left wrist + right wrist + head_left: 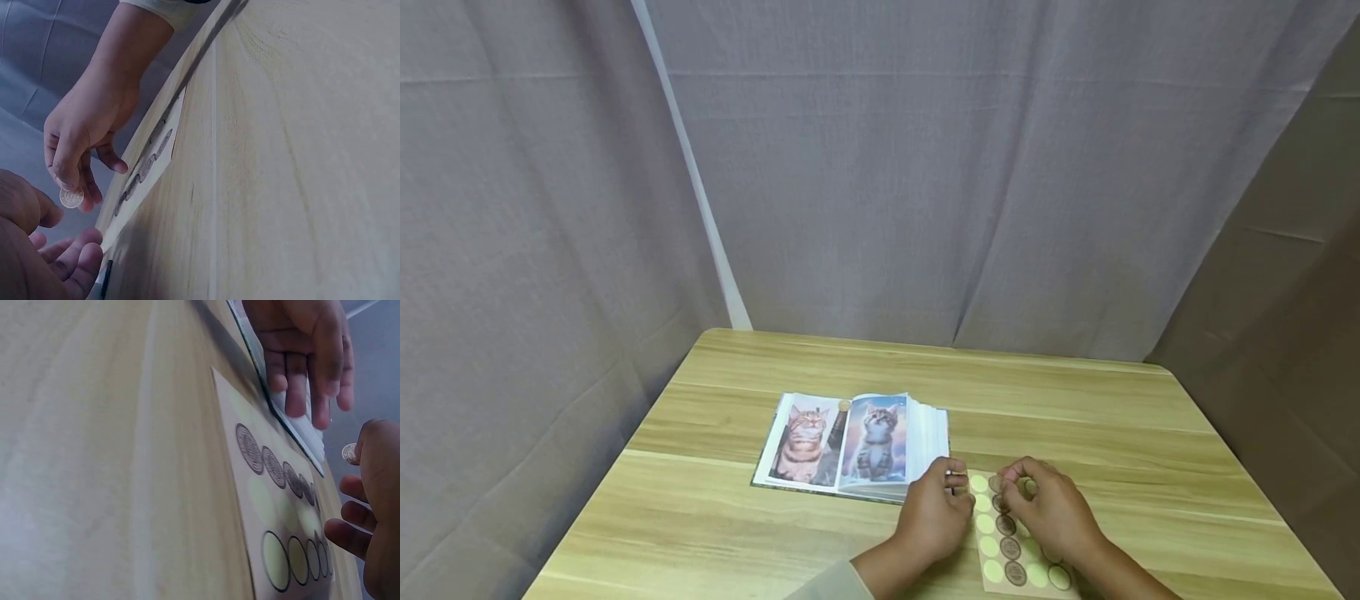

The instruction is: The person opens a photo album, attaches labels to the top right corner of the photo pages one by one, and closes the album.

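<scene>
My right hand (1052,512) pinches a small round sticker (72,198) between thumb and forefinger, just above a sticker sheet (236,475). Dark printed round stickers (1011,548) and pale yellow circles stand in columns on that sheet. To its left, my left hand (934,512) hovers between the sheet and an open photo album (931,437). Its fingers are relaxed and slightly bent, with nothing between them. The album shows an orange cat photo (805,450) on the left page and a grey kitten photo (874,442) on the right.
One round sticker (844,406) sits at the top of the album, near the gutter. Everything lies on a wooden table (700,533), with grey curtains (880,167) behind and at the sides.
</scene>
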A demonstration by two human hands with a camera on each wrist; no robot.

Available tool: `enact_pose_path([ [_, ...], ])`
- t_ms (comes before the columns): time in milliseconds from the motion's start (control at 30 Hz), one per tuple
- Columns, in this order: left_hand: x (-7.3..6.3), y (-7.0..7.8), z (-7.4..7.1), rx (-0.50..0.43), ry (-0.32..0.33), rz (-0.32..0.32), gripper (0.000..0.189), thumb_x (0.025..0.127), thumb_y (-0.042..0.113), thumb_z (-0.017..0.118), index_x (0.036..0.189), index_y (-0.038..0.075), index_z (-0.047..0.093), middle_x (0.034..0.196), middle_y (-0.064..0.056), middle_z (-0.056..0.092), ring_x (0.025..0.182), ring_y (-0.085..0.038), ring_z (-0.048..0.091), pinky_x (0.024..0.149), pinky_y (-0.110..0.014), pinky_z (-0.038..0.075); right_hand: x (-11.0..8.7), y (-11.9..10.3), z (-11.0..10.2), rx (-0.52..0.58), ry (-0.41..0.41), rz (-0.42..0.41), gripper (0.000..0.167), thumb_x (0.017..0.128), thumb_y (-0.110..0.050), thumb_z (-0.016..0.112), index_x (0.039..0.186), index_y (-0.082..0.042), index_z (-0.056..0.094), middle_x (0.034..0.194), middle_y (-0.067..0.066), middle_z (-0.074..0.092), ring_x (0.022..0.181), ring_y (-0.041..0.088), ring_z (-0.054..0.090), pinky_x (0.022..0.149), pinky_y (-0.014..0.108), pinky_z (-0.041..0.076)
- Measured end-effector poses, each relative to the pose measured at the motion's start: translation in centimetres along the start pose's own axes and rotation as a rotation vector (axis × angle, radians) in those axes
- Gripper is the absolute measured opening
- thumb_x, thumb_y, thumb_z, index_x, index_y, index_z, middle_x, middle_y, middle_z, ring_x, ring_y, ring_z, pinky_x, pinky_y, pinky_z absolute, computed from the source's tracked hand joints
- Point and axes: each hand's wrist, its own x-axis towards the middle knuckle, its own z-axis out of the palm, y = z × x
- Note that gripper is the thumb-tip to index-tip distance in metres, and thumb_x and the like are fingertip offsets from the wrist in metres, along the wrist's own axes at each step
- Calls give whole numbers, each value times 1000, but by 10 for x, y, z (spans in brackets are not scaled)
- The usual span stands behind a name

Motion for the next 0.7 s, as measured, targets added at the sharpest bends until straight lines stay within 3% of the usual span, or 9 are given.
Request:
enact_pose_path([
  [167,-4,4,-8,34,-37,85,26,91,1,69,116,8,66,104,-3,75,72,3,60,65,-19,51,7,2,-8,45,-33,55,7,100,-20,68,101,-13,68,100,5,71,37,6,37,34,23,36],
  [233,-5,8,-13,56,-66,119,24,92,1,67,115,7,67,104,-3,75,70,4,57,63,-18,50,10,2,-10,42,-35,70,7,101,-21,67,101,-14,67,104,4,72,40,9,40,41,26,42],
  [367,-8,13,-24,146,-96,197,19,94,3,67,112,7,68,104,1,74,75,4,58,66,-17,51,17,5,-12,17,-38,64,8,102,-26,66,98,-19,67,111,-1,73,76,18,68,74,41,56],
  [467,-10,15,-32,231,-100,263,15,96,7,67,110,11,70,104,5,73,81,5,60,70,-15,51,23,7,-14,5,-41,43,13,103,-31,64,96,-20,66,112,-2,73,111,28,67,93,55,52],
  [567,-11,15,-41,292,-95,318,14,97,9,67,109,14,70,103,7,72,83,4,60,71,-16,50,27,7,-16,19,-44,24,18,105,-34,61,99,-17,65,113,0,73,115,35,66,96,60,49],
  [700,-14,13,-51,354,-67,353,14,97,11,65,110,16,70,100,10,71,83,4,59,70,-16,49,33,5,-18,7,-42,19,20,105,-34,59,102,-15,66,112,2,72,106,30,68,92,55,52],
])
